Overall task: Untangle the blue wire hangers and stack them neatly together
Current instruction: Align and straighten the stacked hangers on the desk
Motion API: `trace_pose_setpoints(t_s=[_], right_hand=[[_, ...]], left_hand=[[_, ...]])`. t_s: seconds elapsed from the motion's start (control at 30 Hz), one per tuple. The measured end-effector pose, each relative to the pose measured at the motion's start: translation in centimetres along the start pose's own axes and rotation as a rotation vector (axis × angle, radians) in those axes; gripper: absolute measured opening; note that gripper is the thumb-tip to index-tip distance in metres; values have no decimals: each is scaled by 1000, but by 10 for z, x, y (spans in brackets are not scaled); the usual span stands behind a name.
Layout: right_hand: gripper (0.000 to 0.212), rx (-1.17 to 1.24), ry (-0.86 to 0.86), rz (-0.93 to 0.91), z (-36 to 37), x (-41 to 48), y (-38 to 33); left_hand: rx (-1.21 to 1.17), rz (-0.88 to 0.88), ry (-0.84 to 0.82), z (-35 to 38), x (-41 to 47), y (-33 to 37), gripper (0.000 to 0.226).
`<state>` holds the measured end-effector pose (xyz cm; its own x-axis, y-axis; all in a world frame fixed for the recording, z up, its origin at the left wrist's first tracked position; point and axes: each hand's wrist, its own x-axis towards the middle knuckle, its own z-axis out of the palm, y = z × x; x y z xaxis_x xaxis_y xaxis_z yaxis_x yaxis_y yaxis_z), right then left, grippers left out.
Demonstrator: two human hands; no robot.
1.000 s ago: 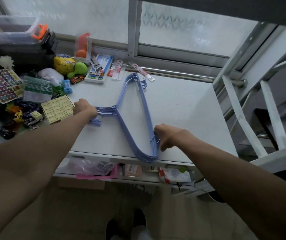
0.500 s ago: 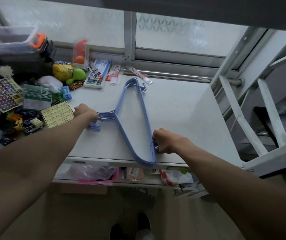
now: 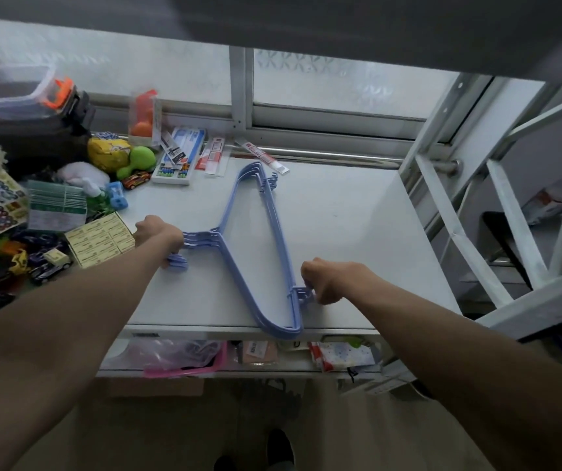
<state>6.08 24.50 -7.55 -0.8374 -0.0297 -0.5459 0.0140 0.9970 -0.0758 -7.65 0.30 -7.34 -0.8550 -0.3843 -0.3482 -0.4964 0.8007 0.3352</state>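
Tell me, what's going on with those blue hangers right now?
Left hand shut on hangers' hooks. Right hand shut on their bottom bar. Blue hangers bunched flat on white table. Toy clutter left, not blocking.

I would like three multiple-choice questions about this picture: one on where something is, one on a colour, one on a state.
1. Where does the left hand hold the hangers?
A. at the hooks end
B. at the far corner by the window
C. at the table's front edge

2. What colour are the hangers?
A. red
B. blue
C. green

3. How do the hangers lie?
A. scattered singly over the table
B. hung on a rail
C. gathered in one flat bundle on the table

Answers: 1 A, the hooks stick out beside that fist. 2 B, every wire is pale blue. 3 C, the triangles overlap closely, and the right hand grips near the corner at the table's front edge.
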Motion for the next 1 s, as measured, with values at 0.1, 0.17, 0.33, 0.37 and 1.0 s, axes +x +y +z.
trace_pose_setpoints(t_s=[0.1,0.17,0.33,0.37,1.0], right_hand=[[21,125,104,120,-26,6,-1],[7,311,219,206,-42,12,-10],[27,546,249,296,-46,36,-39],[30,564,256,302,-44,41,-44],[31,661,458,487,-26,66,-28]], left_hand=[[26,4,-15,-3,1,-2,39],[24,-3,-51,-6,6,-4,40],[-46,-46,-127,-11,15,-7,28],[-57,-47,-126,-11,14,-6,30],[23,2,-24,12,2,24,37]])
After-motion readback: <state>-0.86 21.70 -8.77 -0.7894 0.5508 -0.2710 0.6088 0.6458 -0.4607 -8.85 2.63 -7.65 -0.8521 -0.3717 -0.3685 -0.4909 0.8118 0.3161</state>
